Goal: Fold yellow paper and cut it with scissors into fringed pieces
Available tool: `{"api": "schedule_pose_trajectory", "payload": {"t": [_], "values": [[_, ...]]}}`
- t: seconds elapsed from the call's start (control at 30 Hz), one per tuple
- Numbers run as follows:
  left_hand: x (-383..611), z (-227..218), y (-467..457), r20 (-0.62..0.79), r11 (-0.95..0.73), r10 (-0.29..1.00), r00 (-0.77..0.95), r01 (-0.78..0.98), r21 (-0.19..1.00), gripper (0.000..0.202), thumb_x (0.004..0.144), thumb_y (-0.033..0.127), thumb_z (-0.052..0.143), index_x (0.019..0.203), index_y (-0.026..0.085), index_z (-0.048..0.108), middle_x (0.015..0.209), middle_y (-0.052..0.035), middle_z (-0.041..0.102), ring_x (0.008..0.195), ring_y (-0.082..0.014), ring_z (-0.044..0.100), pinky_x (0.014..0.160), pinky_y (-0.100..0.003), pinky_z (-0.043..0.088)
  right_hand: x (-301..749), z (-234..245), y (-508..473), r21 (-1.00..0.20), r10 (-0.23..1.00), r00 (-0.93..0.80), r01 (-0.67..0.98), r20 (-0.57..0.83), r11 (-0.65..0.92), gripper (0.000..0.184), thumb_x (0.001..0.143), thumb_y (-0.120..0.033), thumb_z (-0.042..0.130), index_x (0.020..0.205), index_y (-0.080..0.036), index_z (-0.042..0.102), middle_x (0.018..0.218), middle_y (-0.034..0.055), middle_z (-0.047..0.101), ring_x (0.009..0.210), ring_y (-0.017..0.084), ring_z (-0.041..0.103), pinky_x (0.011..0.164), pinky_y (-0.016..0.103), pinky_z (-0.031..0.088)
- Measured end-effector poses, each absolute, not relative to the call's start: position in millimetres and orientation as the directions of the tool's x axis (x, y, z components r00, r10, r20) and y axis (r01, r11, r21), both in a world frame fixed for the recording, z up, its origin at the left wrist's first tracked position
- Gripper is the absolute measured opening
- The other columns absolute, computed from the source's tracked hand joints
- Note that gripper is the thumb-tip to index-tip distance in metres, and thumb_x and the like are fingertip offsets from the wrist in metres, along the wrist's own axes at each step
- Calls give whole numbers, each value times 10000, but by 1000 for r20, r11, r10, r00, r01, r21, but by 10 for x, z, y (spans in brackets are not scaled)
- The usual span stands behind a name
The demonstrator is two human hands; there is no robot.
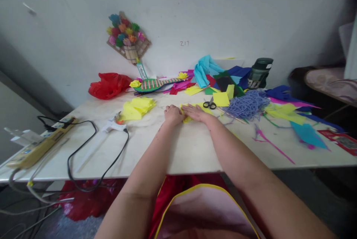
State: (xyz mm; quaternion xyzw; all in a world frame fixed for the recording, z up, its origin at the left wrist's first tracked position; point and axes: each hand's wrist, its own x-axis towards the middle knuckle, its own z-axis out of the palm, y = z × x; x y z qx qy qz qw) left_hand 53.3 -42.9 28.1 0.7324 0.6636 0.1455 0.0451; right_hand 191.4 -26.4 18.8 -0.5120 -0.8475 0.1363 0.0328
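Observation:
A piece of yellow crepe paper (187, 118) lies on the table under my two hands, partly hidden by them. My left hand (173, 115) is closed at the paper's left edge, its fingers curled and the edge seemingly pinched between them. My right hand (194, 112) rests flat over the sheet with its fingers stretched to the left. Just beyond the right wrist, black-handled scissors (209, 104) lie beside a square stack of yellow paper (221, 99). To the left of my hands sits a loose pile of yellow crepe paper (137, 108).
A hot glue gun (113, 124) with a black cord and a power strip (41, 144) occupy the left. Purple shredded strands (247, 105), a dark green bottle (260, 73) and colored paper scraps are at right. A red plastic bag (109, 86) and a decorated green craft (156, 84) stand behind.

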Motion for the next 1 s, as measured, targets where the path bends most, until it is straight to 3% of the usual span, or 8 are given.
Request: {"api": "schedule_pose_trajectory", "payload": {"t": [0.13,0.3,0.43,0.67,0.87,1.0], "values": [[551,300,-420,128,-99,990,60,943,318,226,609,412,577,698,208,614,869,-82,607,927,-259,503,744,-337,387,1894,212,-279,-358,910,-414,854,-29,378,501,871,-370,151,1351,-264,250,1415,-58,213,1312,153,130,1059,427,72],[435,298,-360,194,-151,980,47,812,564,91,592,244,565,620,193,495,633,2,557,626,-135,512,573,-239,373,1924,233,-225,-504,952,-261,808,157,305,515,867,-366,203,1354,-208,255,1409,-6,244,1296,144,195,1061,367,127],[330,278,-332,258,-271,959,118,642,717,164,585,248,573,581,184,422,531,48,456,523,-89,444,500,-207,340,1980,271,-234,-644,962,-156,717,222,265,554,851,-421,244,1352,-186,263,1398,17,278,1268,126,266,1034,287,215],[282,298,-417,180,-306,926,333,378,874,231,599,316,590,637,185,404,510,70,418,430,-57,382,420,-185,280,2075,270,-245,-766,944,-112,558,311,319,618,811,-530,272,1336,-205,298,1366,29,344,1239,158,315,993,294,275],[288,355,-467,185,-331,885,427,299,895,242,577,294,624,621,167,423,506,75,406,423,-40,348,418,-180,249,2095,252,-202,-922,945,-92,207,314,327,483,668,-447,547,1067,-175,558,1031,42,607,956,193,538,835,311,405],[295,379,-484,138,-311,878,458,328,892,247,556,267,643,607,159,426,493,81,402,415,-31,334,416,-174,235,2113,241,-211,-954,947,-144,48,288,297,295,585,-401,633,745,-159,578,668,-23,586,633,133,534,608,255,431]]}}
